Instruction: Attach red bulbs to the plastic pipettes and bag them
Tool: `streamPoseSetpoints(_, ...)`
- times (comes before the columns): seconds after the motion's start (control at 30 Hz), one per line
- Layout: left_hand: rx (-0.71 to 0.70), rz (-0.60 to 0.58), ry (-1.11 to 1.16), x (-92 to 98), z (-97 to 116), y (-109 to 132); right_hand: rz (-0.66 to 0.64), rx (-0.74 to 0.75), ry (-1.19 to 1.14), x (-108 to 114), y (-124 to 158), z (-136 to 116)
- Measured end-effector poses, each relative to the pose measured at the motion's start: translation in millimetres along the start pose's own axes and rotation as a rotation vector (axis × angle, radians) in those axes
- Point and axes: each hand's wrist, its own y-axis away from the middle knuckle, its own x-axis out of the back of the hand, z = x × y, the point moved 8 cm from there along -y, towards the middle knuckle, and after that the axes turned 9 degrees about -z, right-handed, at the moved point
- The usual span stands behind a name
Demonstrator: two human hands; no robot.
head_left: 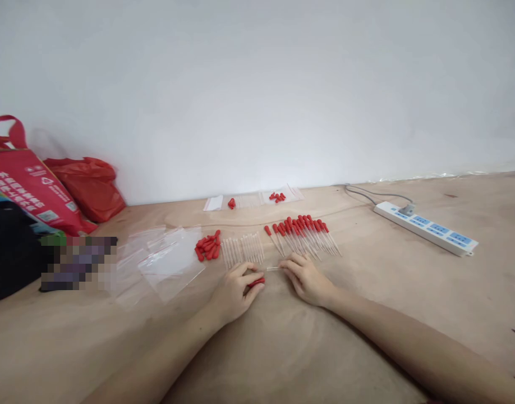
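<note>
My left hand [237, 292] is closed on a red rubber dropper bulb [256, 282], held between thumb and fingers. To its right, my right hand [306, 279] pinches a thin clear glass tube [273, 269], whose free end points left. The tube and the bulb are apart. Just beyond my left hand lies a row of clear glass tubes [242, 248], with a pile of loose red bulbs [207, 246] to the left of it. Beyond my right hand, several droppers with red bulbs on glass tubes [302, 233] lie side by side, bulbs toward the wall.
Clear zip bags [171, 261] lie left of the bulbs. More red bulbs [277, 197] and bags sit near the wall. A white power strip [426, 227] with a plugged-in cable lies right. Red bags [87, 188] and a black item [13, 247] stand at far left.
</note>
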Motion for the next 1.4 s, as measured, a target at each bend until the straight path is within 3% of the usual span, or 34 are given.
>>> streamPoseSetpoints(0.27,0.04,0.068,0.1,3.9,-4,-3,0.018,-0.009,-0.042,8,-1,-10)
streamPoseSetpoints(0.87,0.13,-0.011,0.301,0.0,-5,0,0.012,0.107,-0.025,5,-3,-18)
streamPoseSetpoints(1.4,-0.044,0.031,0.103,2.5,14,4,0.028,0.131,0.02,0,-6,-33)
